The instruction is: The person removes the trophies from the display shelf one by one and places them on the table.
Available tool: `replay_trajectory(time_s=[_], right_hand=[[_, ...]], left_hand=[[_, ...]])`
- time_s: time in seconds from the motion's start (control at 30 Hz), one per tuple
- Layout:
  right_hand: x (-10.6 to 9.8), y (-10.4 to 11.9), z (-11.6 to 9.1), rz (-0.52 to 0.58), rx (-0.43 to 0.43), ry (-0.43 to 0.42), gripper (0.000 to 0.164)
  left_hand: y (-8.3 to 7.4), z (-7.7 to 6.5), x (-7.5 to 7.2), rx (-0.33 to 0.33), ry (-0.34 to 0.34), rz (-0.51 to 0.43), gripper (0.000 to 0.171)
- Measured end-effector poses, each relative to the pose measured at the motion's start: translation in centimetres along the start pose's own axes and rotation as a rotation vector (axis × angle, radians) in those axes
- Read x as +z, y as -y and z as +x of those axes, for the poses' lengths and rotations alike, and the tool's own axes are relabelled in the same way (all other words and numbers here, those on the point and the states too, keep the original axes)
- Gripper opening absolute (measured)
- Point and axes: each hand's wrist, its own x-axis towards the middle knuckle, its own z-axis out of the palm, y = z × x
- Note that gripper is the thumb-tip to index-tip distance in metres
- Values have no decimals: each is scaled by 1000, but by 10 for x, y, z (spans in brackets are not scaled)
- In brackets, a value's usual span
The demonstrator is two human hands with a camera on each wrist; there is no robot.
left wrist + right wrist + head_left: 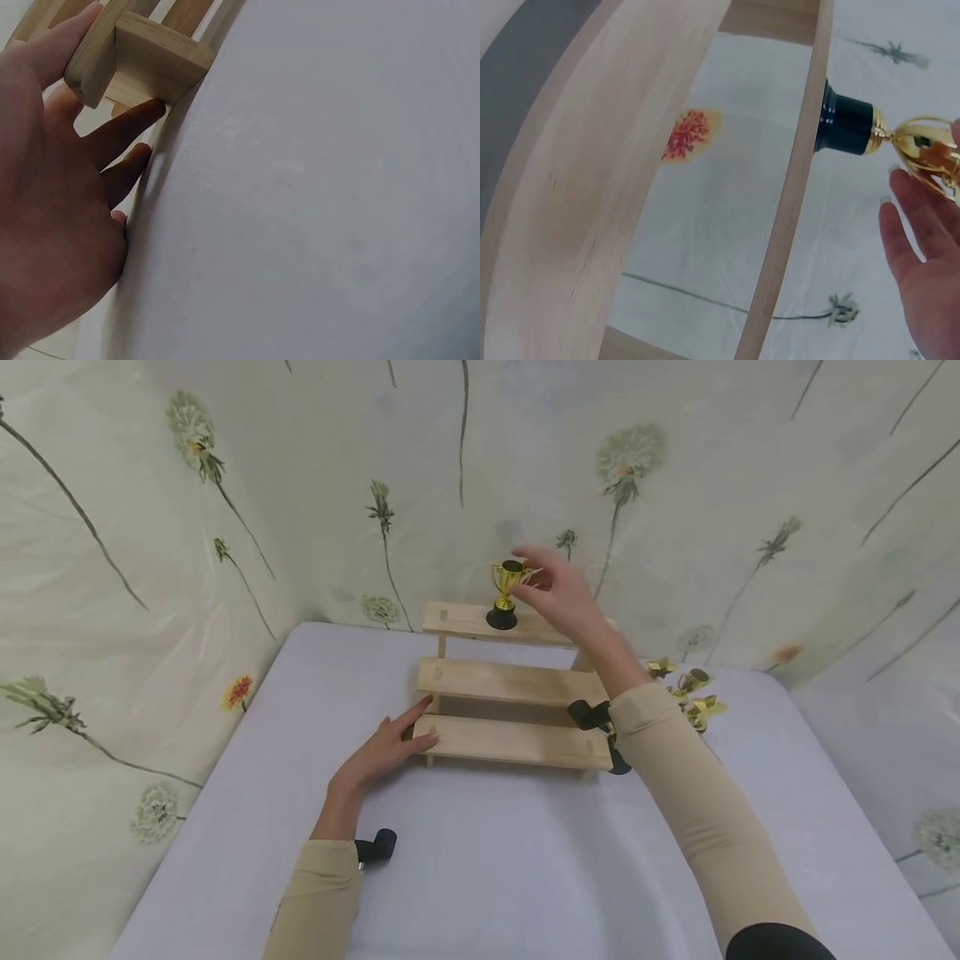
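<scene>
A three-tier wooden stand (517,741) stands on the white-covered table. Lying at its left end, my left hand (382,750) grips the lowest board, thumb on top and other fingers beside and beneath the board's end (94,64). On the top board (457,618) a small gold trophy cup (507,578) stands upright on its black base (847,124). My right hand (558,589) is at the cup's right handle, its thumb by the bowl and forefinger lifted above the rim. In the right wrist view, loosely extended fingers (922,225) lie close beside the cup.
More gold trophies (693,681), some star-shaped (705,708), stand right of the stand, partly hidden by my right sleeve (690,777). Another black base (619,762) shows by the lowest board's right end. A flower-printed curtain (525,460) hangs behind the table (480,852).
</scene>
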Motion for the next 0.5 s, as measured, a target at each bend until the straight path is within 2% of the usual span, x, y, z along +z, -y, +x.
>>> replay_trajectory(time_s=[0.2, 0.5], right_hand=[[3, -1, 0, -1, -7, -8, 46], [8, 0, 0, 9, -33, -71, 32]], left_hand=[[-1, 2, 1, 25, -7, 14, 64], [-4, -2, 1, 18, -13, 0, 64]])
